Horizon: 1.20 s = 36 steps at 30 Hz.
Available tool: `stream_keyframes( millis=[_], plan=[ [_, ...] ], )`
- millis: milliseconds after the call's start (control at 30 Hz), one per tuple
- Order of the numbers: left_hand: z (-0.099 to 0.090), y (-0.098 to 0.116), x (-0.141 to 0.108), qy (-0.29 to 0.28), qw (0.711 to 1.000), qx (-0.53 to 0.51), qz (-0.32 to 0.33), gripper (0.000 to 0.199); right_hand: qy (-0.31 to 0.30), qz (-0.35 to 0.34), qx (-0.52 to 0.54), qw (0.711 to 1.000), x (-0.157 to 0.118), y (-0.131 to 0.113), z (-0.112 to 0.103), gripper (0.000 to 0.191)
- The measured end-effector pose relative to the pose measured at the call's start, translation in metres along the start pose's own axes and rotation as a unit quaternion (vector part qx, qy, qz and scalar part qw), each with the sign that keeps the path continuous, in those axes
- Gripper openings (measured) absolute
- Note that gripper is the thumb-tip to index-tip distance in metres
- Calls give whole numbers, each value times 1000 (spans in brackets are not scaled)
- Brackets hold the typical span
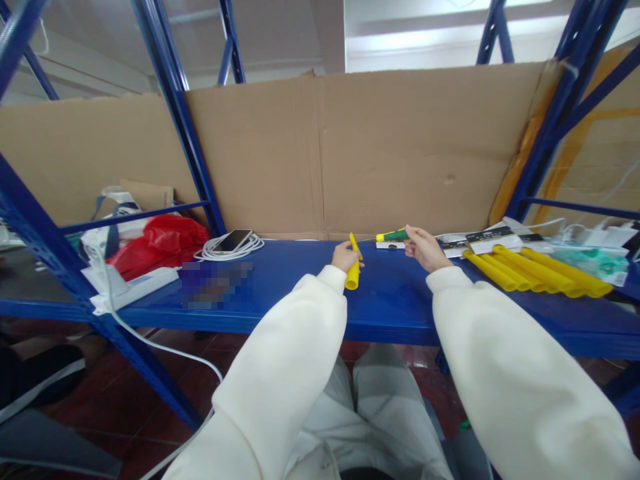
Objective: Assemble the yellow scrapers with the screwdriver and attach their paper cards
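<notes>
My left hand point(345, 256) is closed round a short yellow tube point(353, 275), its open end tilted towards me over the blue shelf. My right hand point(424, 247) grips the rear of a screwdriver point(393, 235) with a green and yellow handle. The thin shaft points left, at the yellow tube; whether its tip touches the tube is too small to tell. A small white and black piece point(390, 245) lies just beneath the handle. To the right of my right hand, several yellow tubes point(537, 272) lie side by side on the shelf.
A blue metal shelf point(295, 283) has a cardboard sheet point(380, 147) along its back. On the left are a red plastic bag point(163, 243), a white power strip point(137, 287) and a phone point(233, 241) on a coiled white cable point(253, 245). Black-and-white packets point(493, 240) lie right.
</notes>
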State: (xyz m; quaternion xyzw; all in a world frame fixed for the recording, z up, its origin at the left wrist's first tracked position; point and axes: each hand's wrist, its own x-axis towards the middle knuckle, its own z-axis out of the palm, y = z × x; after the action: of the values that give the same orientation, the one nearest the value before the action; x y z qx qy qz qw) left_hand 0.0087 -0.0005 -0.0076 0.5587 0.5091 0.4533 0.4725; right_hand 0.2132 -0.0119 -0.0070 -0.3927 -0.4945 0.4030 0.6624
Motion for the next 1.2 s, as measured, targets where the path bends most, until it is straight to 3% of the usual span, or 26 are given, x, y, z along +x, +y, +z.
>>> stream_keyframes(
  millis=[300, 600, 1200],
  plan=[
    [0, -1, 0, 6, 1000, 0, 2, 59, -37, -2, 19, 999, 0, -1, 0, 47],
    [1, 1, -3, 0, 1000, 1, -6, 60, 19, 20, -4, 1000, -3, -3, 3, 51],
    [0, 4, -7, -9, 1000, 8, -5, 59, 60, 62, -33, 996, -6, -7, 6, 49]
  ],
)
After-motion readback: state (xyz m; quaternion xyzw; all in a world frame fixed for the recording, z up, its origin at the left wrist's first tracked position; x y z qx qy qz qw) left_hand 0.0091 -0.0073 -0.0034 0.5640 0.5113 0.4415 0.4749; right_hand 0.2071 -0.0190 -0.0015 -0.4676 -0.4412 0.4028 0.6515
